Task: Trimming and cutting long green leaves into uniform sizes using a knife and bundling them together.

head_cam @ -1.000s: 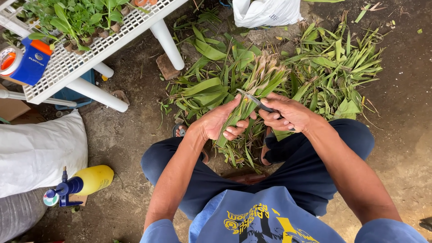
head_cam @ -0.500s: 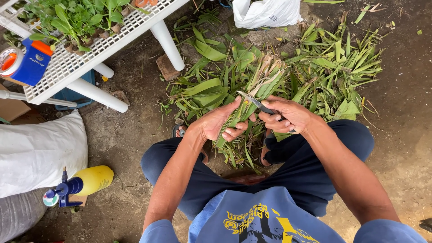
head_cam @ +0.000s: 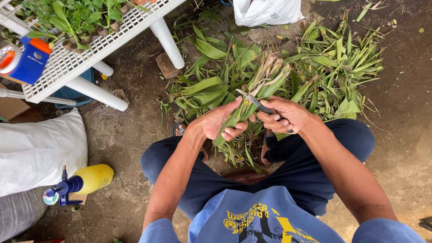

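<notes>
The left hand (head_cam: 219, 122) is closed around a long green leafy plant stalk with a pale dry tip (head_cam: 252, 96), fingers curled under it. Just beside it, the right hand (head_cam: 285, 116) grips a small dark-handled knife with a grey blade (head_cam: 254, 101), the blade lying on the stalk close to the left thumb. A slip of the edge along the slick leaf could likely nick that thumb. Beyond both hands lies a heap of cut green leaves (head_cam: 337, 67) on the earth floor.
</notes>
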